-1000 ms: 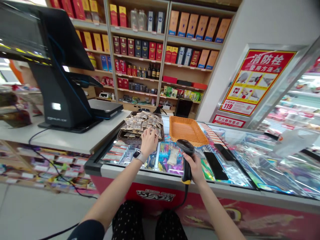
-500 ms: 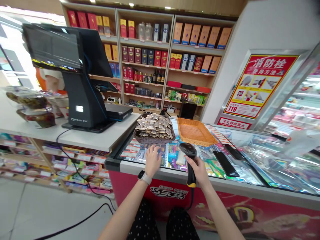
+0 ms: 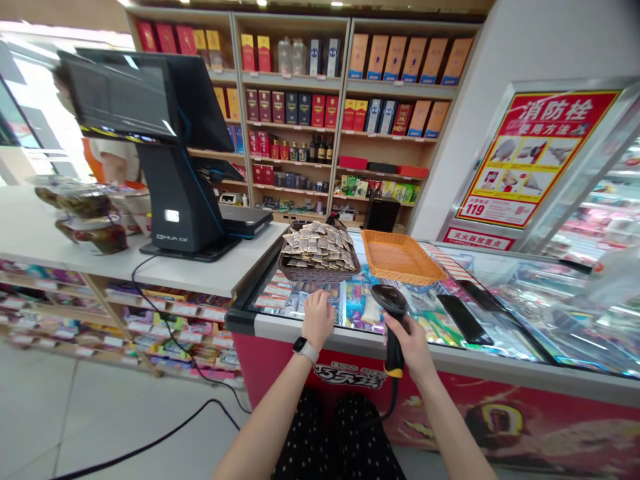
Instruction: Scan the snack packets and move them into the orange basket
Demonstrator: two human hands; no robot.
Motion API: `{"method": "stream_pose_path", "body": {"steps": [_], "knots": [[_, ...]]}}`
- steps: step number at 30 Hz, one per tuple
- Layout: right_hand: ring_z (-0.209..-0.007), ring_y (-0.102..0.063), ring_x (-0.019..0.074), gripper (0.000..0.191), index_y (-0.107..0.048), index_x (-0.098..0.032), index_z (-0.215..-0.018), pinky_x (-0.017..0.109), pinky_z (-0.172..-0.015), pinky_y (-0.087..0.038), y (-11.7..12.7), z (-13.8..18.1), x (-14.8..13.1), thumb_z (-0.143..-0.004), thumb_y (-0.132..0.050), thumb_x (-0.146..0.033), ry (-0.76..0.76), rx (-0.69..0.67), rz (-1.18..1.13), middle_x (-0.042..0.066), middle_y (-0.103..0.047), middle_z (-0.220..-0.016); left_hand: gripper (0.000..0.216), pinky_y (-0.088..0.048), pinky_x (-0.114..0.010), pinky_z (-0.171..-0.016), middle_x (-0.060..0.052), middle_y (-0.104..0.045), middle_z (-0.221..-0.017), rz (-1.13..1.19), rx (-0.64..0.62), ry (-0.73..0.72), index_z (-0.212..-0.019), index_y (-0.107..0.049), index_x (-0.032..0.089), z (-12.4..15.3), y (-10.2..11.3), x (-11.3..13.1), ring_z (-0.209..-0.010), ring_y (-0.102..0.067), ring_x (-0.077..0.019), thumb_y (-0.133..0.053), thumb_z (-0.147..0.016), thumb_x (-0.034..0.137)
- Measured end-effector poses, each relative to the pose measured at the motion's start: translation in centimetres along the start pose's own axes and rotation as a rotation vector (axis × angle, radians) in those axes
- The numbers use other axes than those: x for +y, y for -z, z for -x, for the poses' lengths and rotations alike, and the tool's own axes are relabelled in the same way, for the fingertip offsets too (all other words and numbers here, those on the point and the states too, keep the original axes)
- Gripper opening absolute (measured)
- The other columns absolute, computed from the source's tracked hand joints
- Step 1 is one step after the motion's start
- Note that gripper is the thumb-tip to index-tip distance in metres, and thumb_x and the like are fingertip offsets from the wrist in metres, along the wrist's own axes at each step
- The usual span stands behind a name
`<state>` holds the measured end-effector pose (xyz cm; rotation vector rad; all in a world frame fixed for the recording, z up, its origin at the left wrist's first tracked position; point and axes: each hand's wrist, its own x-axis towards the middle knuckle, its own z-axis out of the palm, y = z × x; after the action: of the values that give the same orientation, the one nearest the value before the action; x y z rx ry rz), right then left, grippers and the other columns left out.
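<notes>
My right hand [image 3: 413, 342] is wrapped round the handle of a black barcode scanner [image 3: 394, 308] with a yellow band at its base. The scanner stands upright above the front edge of the freezer, its cable hanging down. My left hand [image 3: 319, 317], with a watch [image 3: 303, 347] on its wrist, is by the freezer's glass top, fingers loosely bent and nothing seen in them. Just beyond it sits a dark woven basket [image 3: 317, 273] heaped with small packets [image 3: 323, 245]. An orange woven basket [image 3: 400, 259] lies to the right, with nothing in it.
A black phone-like slab [image 3: 464, 320] lies on the freezer glass at right. On the white counter [image 3: 210, 270] at left stand a cash register [image 3: 175, 167] and several wrapped tubs [image 3: 93, 223]. A person [image 3: 117, 160] is partly visible behind it. A black cable [image 3: 170, 333] runs down to the floor.
The view has shifted, so things sit a little further right. My left hand's fingers are more bent than before. The scanner stays in my right hand.
</notes>
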<state>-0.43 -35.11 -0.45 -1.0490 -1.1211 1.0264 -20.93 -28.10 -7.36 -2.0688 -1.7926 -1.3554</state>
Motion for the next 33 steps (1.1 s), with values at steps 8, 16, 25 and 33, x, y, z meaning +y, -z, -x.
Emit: {"method": "stream_pose_path", "body": {"steps": [8, 16, 25, 33], "knots": [[-0.049, -0.056, 0.0181, 0.044, -0.074, -0.017, -0.088, 0.028, -0.044, -0.043, 0.0, -2.2, 0.7, -0.071, -0.081, -0.057, 0.055, -0.051, 0.063, 0.0, -0.061, -0.056, 0.019, -0.045, -0.046, -0.098, -0.011, -0.062, -0.113, 0.072, 0.001, 0.047, -0.105, -0.056, 0.02, -0.1, 0.4, -0.1, -0.111, -0.058, -0.0287, -0.045, -0.092, 0.013], [-0.059, -0.054, 0.0164, 0.031, -0.071, -0.017, -0.084, 0.028, -0.057, -0.046, -0.9, -5.3, 0.7, -0.079, -0.075, -0.047, 0.122, -0.099, 0.082, 0.0, -0.062, -0.064, 0.021, -0.05, -0.041, -0.089, -0.009, -0.064, -0.105, 0.281, 0.029, 0.205, -0.1, -0.06, 0.02, -1.1, 0.8, -1.7, -0.1, -0.062, -0.0255, -0.046, -0.086, 0.017], [-0.06, -0.051, 0.0152, 0.031, -0.07, -0.017, -0.086, 0.026, -0.056, -0.042, -0.2, -6.9, 0.9, -0.08, -0.075, -0.046, 0.098, -0.152, 0.101, 0.0, -0.06, -0.066, 0.019, -0.048, -0.041, -0.096, -0.009, -0.064, -0.105, 0.186, 0.107, 0.097, -0.1, -0.061, 0.021, -5.5, 2.7, -1.1, -0.106, -0.06, -0.0255, -0.047, -0.087, 0.019], [-0.059, -0.048, 0.0146, 0.032, -0.069, -0.016, -0.086, 0.026, -0.057, -0.042, 0.4, -6.0, 0.7, -0.081, -0.074, -0.047, 0.104, -0.202, 0.094, -0.001, -0.058, -0.066, 0.041, -0.04, -0.055, -0.103, -0.019, -0.061, -0.13, -0.191, 0.148, 0.427, -0.123, -0.061, 0.016, -14.3, 5.2, -3.5, -0.123, -0.053, -0.0392, -0.049, -0.094, 0.043]]}}
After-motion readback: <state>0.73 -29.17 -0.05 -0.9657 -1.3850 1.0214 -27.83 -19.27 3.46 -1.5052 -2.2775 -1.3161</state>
